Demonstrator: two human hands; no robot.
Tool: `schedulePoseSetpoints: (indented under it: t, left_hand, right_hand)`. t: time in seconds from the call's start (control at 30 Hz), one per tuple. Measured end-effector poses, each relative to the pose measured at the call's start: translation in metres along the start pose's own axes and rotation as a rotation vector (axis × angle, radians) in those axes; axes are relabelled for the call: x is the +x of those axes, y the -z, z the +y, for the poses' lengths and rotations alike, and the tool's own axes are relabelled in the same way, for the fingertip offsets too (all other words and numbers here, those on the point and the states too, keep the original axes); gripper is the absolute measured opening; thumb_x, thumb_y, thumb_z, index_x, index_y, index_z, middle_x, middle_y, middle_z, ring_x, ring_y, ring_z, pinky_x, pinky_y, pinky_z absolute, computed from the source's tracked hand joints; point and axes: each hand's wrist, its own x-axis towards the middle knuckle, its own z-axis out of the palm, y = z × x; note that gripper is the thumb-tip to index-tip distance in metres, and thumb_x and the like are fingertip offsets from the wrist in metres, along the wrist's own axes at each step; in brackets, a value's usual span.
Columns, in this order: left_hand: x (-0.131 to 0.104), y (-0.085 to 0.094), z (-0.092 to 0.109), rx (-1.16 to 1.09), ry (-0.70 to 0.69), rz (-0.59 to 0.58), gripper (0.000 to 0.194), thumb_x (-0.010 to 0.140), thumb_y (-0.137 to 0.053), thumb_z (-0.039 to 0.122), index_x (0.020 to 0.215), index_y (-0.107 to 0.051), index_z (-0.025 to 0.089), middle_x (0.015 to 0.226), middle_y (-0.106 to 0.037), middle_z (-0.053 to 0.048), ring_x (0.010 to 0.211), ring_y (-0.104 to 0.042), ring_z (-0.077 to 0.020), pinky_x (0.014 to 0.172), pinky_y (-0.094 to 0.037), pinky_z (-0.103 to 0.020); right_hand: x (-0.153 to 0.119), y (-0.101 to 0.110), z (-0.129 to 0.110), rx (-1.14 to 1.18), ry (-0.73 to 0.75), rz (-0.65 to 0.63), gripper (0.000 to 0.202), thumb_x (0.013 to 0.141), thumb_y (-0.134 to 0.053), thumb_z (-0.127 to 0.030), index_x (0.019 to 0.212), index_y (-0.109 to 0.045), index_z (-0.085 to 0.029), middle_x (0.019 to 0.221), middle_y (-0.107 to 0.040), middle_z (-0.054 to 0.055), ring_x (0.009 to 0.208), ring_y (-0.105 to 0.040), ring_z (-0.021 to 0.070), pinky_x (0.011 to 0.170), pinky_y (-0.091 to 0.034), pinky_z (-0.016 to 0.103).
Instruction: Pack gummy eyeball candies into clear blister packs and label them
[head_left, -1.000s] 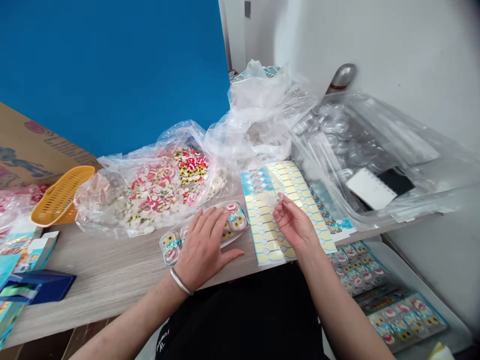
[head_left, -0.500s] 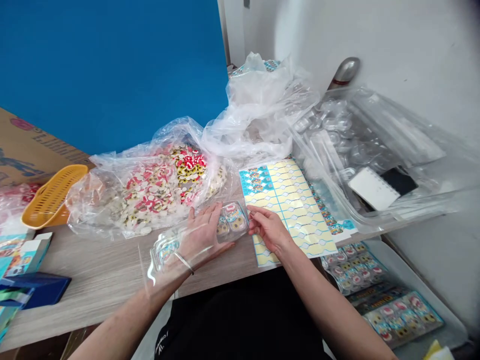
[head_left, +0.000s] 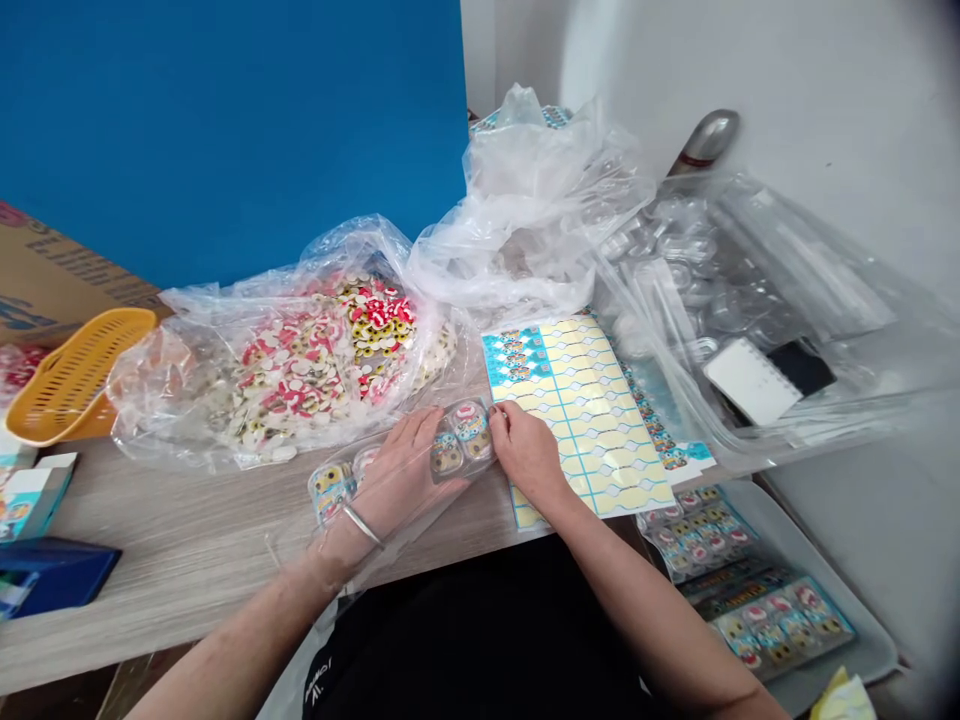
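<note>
Steadying: left grip [head_left: 397,467] grasping long clear-plastic tray [head_left: 455,440] of colourful printed pieces [head_left: 472,420]; right grip [head_left: 496,412] pinching transparent plastic sleeve [head_left: 416,510] at edge; even tension seems advisable.

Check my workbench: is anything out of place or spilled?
The white spiral notepad on the right seems out of place, lying by a black item among clear plastic parts it doesn't resemble. I see no obvious spill: the small colored pieces appear contained in their clear bag.
</note>
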Motion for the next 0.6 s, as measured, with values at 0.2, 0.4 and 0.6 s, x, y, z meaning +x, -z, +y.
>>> schedulePoseSetpoints:
  t: [0.2, 0.4, 0.6]
  left_hand:
    - [0.0, 0.006, 0.001, -0.038, -0.008, -0.029, 0.075, 0.079, -0.076, 0.045, 0.141, -0.042, 0.019, 0.14, -0.055, -0.018, 0.13, -0.053, -0.0396, 0.109, -0.047, -0.056]
    - [-0.001, 0.001, -0.005, -0.045, -0.026, -0.014, 0.068, 0.082, -0.073, 0.049, 0.136, -0.044, 0.018, 0.14, -0.054, -0.018, 0.13, -0.053, -0.0379, 0.109, -0.047, -0.055]
    - [-0.002, 0.002, -0.009, -0.062, -0.018, -0.057, 0.07, 0.083, -0.074, 0.049, 0.136, -0.042, 0.015, 0.141, -0.052, -0.019, 0.135, -0.049, -0.0346, 0.112, -0.045, -0.051]
  right_hand:
    - [-0.001, -0.005, -0.008, -0.201, 0.063, 0.029, 0.041, 0.103, -0.035, -0.032, 0.097, -0.071, -0.016, 0.096, -0.068, 0.018, 0.089, -0.066, 0.0278, 0.077, -0.047, 0.037]
    - [0.002, -0.023, -0.006, 0.085, 0.382, 0.124, 0.052, 0.093, -0.034, -0.009, 0.142, -0.052, -0.011, 0.147, -0.05, 0.019, 0.139, -0.045, 0.0268, 0.115, -0.039, 0.045]
    - [0.004, -0.032, -0.005, 0.181, 0.328, 0.14, 0.049, 0.094, -0.034, -0.011, 0.137, -0.058, -0.008, 0.14, -0.057, 0.02, 0.135, -0.051, 0.0262, 0.116, -0.041, 0.045]
